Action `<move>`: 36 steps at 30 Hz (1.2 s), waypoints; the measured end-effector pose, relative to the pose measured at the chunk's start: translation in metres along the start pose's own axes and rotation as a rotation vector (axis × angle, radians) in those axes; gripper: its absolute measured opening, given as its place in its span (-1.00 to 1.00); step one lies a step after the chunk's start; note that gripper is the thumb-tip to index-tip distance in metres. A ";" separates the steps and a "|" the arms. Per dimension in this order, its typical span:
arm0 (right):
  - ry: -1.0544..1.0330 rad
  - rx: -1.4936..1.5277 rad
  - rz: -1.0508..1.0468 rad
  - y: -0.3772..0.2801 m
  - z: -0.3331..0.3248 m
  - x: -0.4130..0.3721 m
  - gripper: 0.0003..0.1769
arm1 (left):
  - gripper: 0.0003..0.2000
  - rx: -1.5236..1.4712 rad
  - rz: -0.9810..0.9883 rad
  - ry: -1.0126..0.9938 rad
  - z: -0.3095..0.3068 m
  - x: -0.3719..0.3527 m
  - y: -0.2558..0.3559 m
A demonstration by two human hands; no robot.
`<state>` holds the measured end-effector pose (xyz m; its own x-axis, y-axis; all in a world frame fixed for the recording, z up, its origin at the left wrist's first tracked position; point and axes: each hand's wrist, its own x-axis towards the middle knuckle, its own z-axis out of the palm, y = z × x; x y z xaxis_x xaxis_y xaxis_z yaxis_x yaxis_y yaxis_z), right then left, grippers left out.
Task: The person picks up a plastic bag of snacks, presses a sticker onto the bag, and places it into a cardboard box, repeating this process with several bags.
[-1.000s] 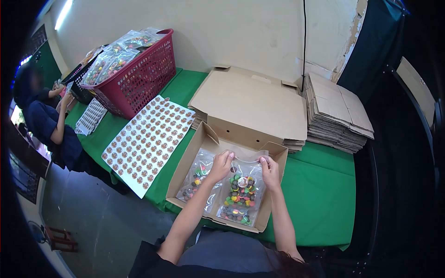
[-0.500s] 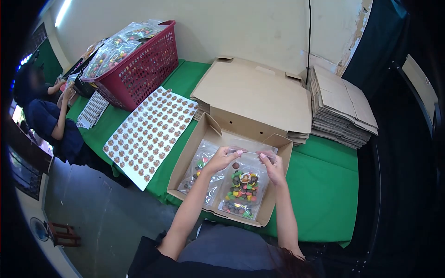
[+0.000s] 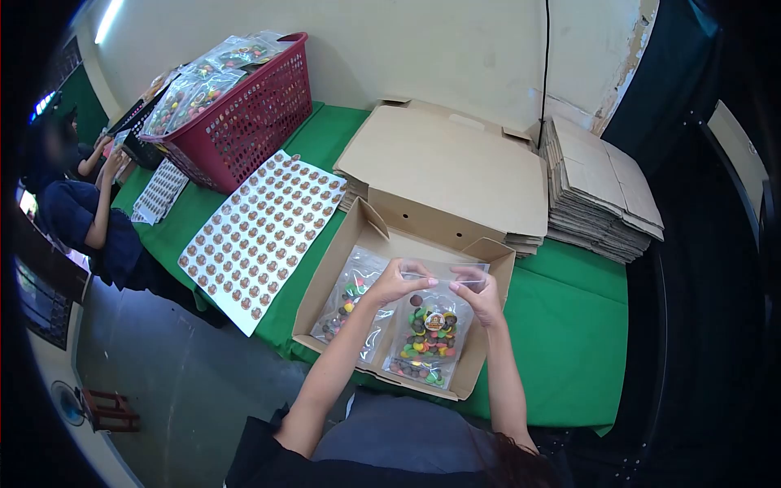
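Thumbs in front and fingers curled behind, the left hand (image 3: 403, 281) and right hand (image 3: 480, 296) both pinch the top edge of a clear plastic bag (image 3: 433, 337), just beside each other along its mouth. Multicoloured candies fill the middle of the bag, and a round sticker (image 3: 434, 322) sits on its front. It lies in the right side of an open cardboard box (image 3: 327, 268), its top raised in the hands; more candies show at its lower end, though whether these belong to a separate bag I cannot tell. Just left of it, partly hidden by the left forearm, a second candy bag (image 3: 348, 302) lies in the box.

Behind the box spreads a large flat cardboard panel (image 3: 447, 167), with a stack of flattened cardboard (image 3: 598, 183) to its right. On the left, a sheet of round stickers (image 3: 262, 240) rests on the green tablecloth (image 3: 561, 342), near a maroon plastic basket (image 3: 264, 122) heaped with candy bags. Farther left, a person in dark clothing (image 3: 69, 215) stands beside the table.
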<state>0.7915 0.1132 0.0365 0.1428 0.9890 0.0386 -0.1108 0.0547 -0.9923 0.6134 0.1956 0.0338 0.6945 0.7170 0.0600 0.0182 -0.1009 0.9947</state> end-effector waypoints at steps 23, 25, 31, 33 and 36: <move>0.213 -0.286 -0.160 0.019 0.019 0.009 -0.82 | -0.78 0.069 0.069 0.314 0.033 0.007 -0.015; 0.185 -0.189 -0.119 0.019 0.016 0.007 -0.82 | -0.79 -0.027 0.030 0.272 0.033 0.007 -0.013; 0.178 -0.255 -0.234 0.020 0.013 0.005 -0.84 | -0.82 -0.078 -0.014 0.246 0.033 0.003 -0.005; 0.183 -0.391 -0.266 0.017 0.012 0.001 -0.85 | -0.79 0.004 0.048 0.268 0.034 0.005 -0.013; 0.184 -0.421 -0.317 0.016 0.009 0.001 -0.85 | -0.77 0.088 0.119 0.324 0.038 0.009 -0.018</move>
<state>0.7815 0.1162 0.0214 0.2790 0.8908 0.3587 0.3629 0.2481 -0.8982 0.6470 0.1778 0.0131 0.4317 0.8767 0.2122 0.0226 -0.2457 0.9691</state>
